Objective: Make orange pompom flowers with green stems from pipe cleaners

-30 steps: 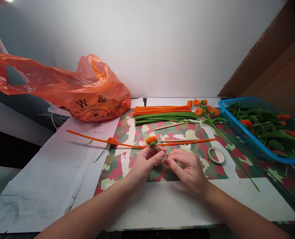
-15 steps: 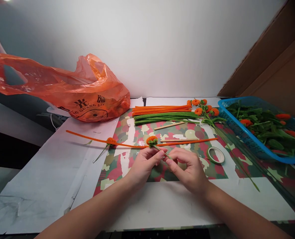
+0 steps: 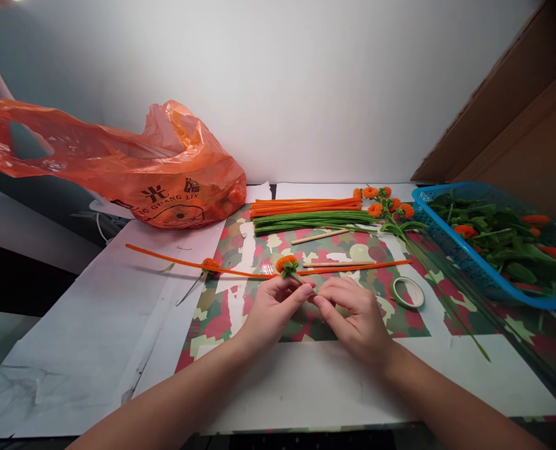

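An orange pipe-cleaner flower (image 3: 287, 265) with a green base points up and left between my hands. My left hand (image 3: 278, 307) pinches its green stem just under the head. Lower along the same stem, the fingertips of my right hand (image 3: 353, 312) are closed on it, close to the left fingertips. Behind the flower a long orange pipe cleaner (image 3: 165, 256) lies across the mat. A second small orange flower (image 3: 210, 266) with a thin stem rests to the left. A roll of green tape (image 3: 408, 292) lies right of my right hand.
Orange pipe cleaners (image 3: 306, 205) and green pipe cleaners (image 3: 310, 221) lie bundled at the back, near thin wooden sticks (image 3: 319, 236). A finished flower spray (image 3: 390, 206) leans by a blue basket (image 3: 493, 275) of leaves and flowers. An orange plastic bag (image 3: 179, 175) stands at back left.
The flower head has turned slightly in my fingers, showing more of its green base. Both hands keep nearly the same place and grip on the stem.
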The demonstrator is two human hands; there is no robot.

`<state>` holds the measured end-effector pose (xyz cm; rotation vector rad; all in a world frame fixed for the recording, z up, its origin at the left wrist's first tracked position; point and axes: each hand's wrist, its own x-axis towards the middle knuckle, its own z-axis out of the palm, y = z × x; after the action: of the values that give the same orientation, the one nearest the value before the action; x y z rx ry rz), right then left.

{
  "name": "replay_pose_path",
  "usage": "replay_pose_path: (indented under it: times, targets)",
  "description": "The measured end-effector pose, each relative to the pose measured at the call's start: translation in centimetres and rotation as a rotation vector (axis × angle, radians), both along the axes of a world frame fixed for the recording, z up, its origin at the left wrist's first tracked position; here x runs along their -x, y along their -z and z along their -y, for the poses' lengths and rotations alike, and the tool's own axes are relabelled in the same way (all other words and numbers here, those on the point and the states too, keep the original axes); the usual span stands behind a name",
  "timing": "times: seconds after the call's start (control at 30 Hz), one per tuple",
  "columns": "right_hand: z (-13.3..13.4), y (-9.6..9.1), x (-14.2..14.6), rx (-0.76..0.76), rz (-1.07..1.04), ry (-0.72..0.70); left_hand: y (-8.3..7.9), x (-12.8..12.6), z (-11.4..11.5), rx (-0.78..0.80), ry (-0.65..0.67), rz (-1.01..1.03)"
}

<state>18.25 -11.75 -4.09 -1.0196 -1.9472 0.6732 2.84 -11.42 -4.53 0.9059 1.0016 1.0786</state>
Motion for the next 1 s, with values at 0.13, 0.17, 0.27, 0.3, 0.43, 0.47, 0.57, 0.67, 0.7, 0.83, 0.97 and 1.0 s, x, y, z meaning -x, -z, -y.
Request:
replay_pose_path:
  times: [0.13, 0.17, 0.27, 0.3, 0.43, 0.47, 0.57, 0.67, 0.7, 0.83, 0.97, 1.0]
  targets:
    - [0.01, -0.03, -0.17, -0.016, 0.000, -0.001, 0.16, 0.06, -0.01, -0.041, 0.028, -0.037]
    - [-0.01, -0.05, -0.18, -0.019, -0.006, 0.003, 0.17, 0.08, -0.02, -0.054, 0.030, -0.045]
    - [-0.06, -0.08, -0.10, -0.010, -0.023, -0.010, 0.14, 0.14, -0.06, -0.049, 0.020, -0.041]
    - [-0.06, -0.08, -0.05, -0.008, -0.020, -0.017, 0.13, 0.15, -0.07, -0.034, 0.012, -0.032]
    - [0.03, -0.08, 0.20, -0.035, 0.003, -0.004, 0.24, 0.18, -0.09, -0.011, -0.002, 0.003]
    - [0.06, -0.08, 0.24, -0.044, 0.006, 0.001, 0.28, 0.18, -0.09, -0.013, -0.002, 0.009]
    - [0.08, -0.03, 0.27, -0.055, 0.022, 0.005, 0.25, 0.16, -0.03, -0.039, 0.015, -0.002]
    - [0.00, -0.01, 0.16, -0.051, 0.032, -0.008, 0.06, 0.12, 0.06, -0.079, 0.030, -0.047]
    - [-0.03, -0.03, 0.10, -0.049, 0.032, -0.019, 0.02, 0.10, 0.08, -0.077, 0.032, -0.050]
    - [-0.12, -0.20, -0.10, -0.050, 0.033, -0.065, 0.18, 0.14, 0.03, -0.013, 0.064, 0.003]
    - [-0.14, -0.20, -0.08, -0.065, 0.027, -0.094, 0.60, 0.31, -0.19, 0.037, 0.110, 0.045]
    - [-0.16, -0.15, -0.05, -0.075, 0.024, -0.097, 0.65, 0.35, -0.24, 0.041, 0.116, 0.050]
